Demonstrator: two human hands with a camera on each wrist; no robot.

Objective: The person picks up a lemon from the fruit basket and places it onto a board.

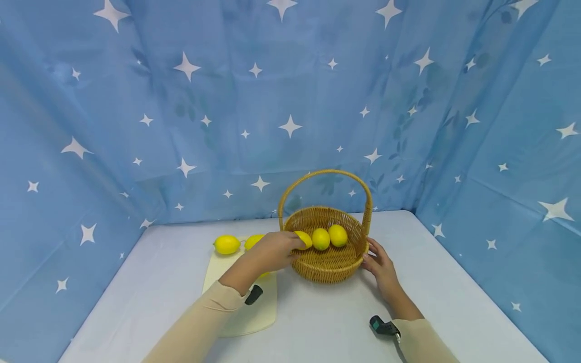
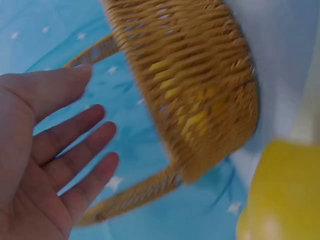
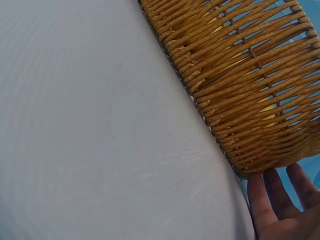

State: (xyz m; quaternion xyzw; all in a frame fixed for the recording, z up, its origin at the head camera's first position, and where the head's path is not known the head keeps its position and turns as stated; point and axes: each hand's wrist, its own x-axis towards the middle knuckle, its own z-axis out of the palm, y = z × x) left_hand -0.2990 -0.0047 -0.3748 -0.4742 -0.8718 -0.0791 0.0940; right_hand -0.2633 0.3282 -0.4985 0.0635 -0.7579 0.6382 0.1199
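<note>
A round wicker basket [image 1: 329, 275] with a tall arched handle holds yellow lemons [image 1: 321, 239] in a row. My left hand [image 1: 274, 252] is over the basket's left rim, its fingertips beside the leftmost lemon [image 1: 304, 239] there. In the left wrist view that hand [image 2: 55, 145] has its fingers spread, with nothing in the palm. At the basket's right side, my right hand [image 1: 383, 269] rests its fingers against the outer wall. The right wrist view shows those nearly straight fingers [image 3: 282, 195] touching the wicker.
A cream cutting board [image 1: 249, 320] lies left of the basket, partly under my left forearm. Lemons [image 1: 227, 244] are on its far end, one mostly hidden by the wrist. Blue star-patterned curtains [image 1: 290, 101] stand behind and beside the white table [image 1: 327, 327].
</note>
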